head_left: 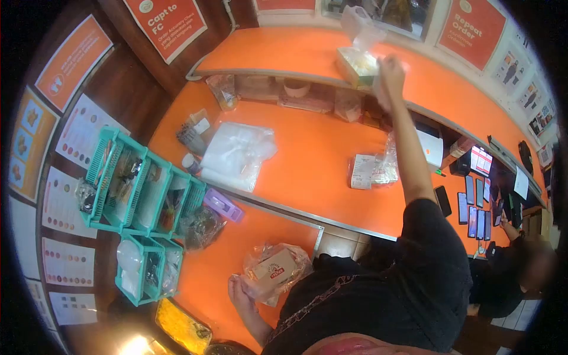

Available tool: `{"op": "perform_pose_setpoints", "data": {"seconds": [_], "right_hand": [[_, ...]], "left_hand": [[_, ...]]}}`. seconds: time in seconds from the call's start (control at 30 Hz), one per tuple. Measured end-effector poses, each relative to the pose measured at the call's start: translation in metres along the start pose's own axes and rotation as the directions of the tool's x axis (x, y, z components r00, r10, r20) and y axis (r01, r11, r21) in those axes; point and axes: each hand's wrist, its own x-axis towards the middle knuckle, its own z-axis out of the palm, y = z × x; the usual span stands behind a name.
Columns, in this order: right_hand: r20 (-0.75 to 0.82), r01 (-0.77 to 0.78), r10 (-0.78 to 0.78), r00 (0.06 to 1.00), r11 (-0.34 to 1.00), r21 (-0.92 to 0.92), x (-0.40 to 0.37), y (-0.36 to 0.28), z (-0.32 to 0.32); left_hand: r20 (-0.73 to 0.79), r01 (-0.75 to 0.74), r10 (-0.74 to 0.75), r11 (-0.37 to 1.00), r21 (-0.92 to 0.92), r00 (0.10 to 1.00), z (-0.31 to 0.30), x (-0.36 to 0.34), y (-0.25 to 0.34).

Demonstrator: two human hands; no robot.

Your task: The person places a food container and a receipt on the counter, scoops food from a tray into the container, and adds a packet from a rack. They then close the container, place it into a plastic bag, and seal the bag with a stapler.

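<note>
My left hand [239, 297] is closed on the edge of a clear plastic bag [300, 260] on the lower orange counter. Inside that bag lies a small cardboard box [274, 273] with red and dark print on its lid. My right arm stretches far out to the upper shelf. There my right hand [391, 80], somewhat blurred, is closed, with a thin whitish sheet [380, 94] hanging from it. Just left of this hand stands an open white and green box [357, 66] with pale, crumpled contents.
Teal basket racks [127, 195] with packed items stand at left, near a purple tape dispenser [223, 205]. A stack of plastic bags [236, 154] and a bagged order with a receipt [362, 171] lie on the counter. At right, several phones [473, 219] lie near another person [503, 284].
</note>
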Motion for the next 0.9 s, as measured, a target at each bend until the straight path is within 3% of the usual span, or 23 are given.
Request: {"op": "perform_pose_setpoints", "data": {"seconds": [0.07,0.2,0.3,0.4,0.43,0.5,0.53,0.57,0.63,0.67,0.7,0.73,0.77,0.8,0.83,0.9], "right_hand": [[0.314,0.399,-0.293,0.903,0.843,-0.362,-0.060,-0.015,0.007],[0.301,0.354,-0.245,0.922,0.847,-0.397,-0.086,-0.024,0.004],[0.323,0.186,-0.054,0.945,0.900,-0.394,-0.073,-0.018,-0.009],[0.252,0.223,-0.138,0.958,0.910,-0.349,-0.086,-0.031,-0.020],[0.317,0.223,-0.126,0.940,0.930,-0.291,-0.096,-0.040,-0.022],[0.436,0.208,-0.112,0.893,0.962,-0.178,-0.144,-0.081,-0.030],[0.526,0.158,-0.128,0.841,0.987,-0.012,-0.184,-0.093,-0.027],[0.778,0.083,0.038,0.627,0.990,-0.116,-0.225,-0.081,-0.019],[0.890,0.022,0.081,0.450,0.995,-0.102,-0.332,-0.129,-0.023],[0.890,0.120,0.220,0.399,0.950,-0.289,-0.380,-0.138,-0.022],[0.859,0.248,0.256,0.443,0.886,-0.392,-0.429,-0.135,-0.023],[0.906,0.271,0.315,0.283,0.880,-0.391,-0.450,-0.139,-0.019],[0.923,0.291,0.368,0.114,0.876,-0.385,-0.466,-0.138,-0.018],[0.937,0.222,0.295,0.186,0.917,-0.332,-0.485,-0.125,-0.015],[0.939,0.156,0.224,0.262,0.950,-0.270,-0.504,-0.106,-0.010],[0.913,0.047,0.099,0.396,0.991,-0.128,-0.528,-0.089,-0.007]], "left_hand": [[0.040,-0.002,0.003,1.000,-0.004,0.999,-0.006,0.012,-0.007],[0.113,0.006,-0.011,0.999,0.051,0.994,0.000,0.013,0.004],[0.158,0.004,-0.005,1.000,0.007,0.987,0.008,0.012,0.013],[0.096,0.007,-0.007,1.000,0.002,0.995,-0.008,0.019,-0.003],[0.052,0.006,-0.007,1.000,0.014,0.999,-0.017,0.023,-0.011],[0.272,-0.041,0.058,0.997,-0.066,0.961,-0.023,0.027,-0.015],[0.376,-0.054,0.091,0.993,-0.107,0.922,-0.026,0.026,-0.018],[0.322,-0.128,0.160,0.985,-0.120,0.933,-0.016,0.018,-0.013],[0.210,-0.274,0.299,0.952,-0.137,0.931,0.022,-0.005,-0.002],[0.159,-0.322,0.333,0.943,-0.089,0.930,0.029,-0.005,-0.011],[0.112,-0.369,0.371,0.929,-0.036,0.922,0.034,0.002,-0.026],[0.068,-0.415,0.413,0.910,0.014,0.908,0.037,0.009,-0.039],[0.278,-0.585,0.518,0.756,0.293,0.809,0.035,0.015,-0.046],[0.504,-0.729,0.526,0.482,0.487,0.685,0.032,0.020,-0.052],[0.708,-0.817,0.434,0.135,0.560,0.557,0.031,0.026,-0.057],[0.781,-0.843,0.317,0.188,0.504,0.538,0.047,0.031,-0.070]]}}
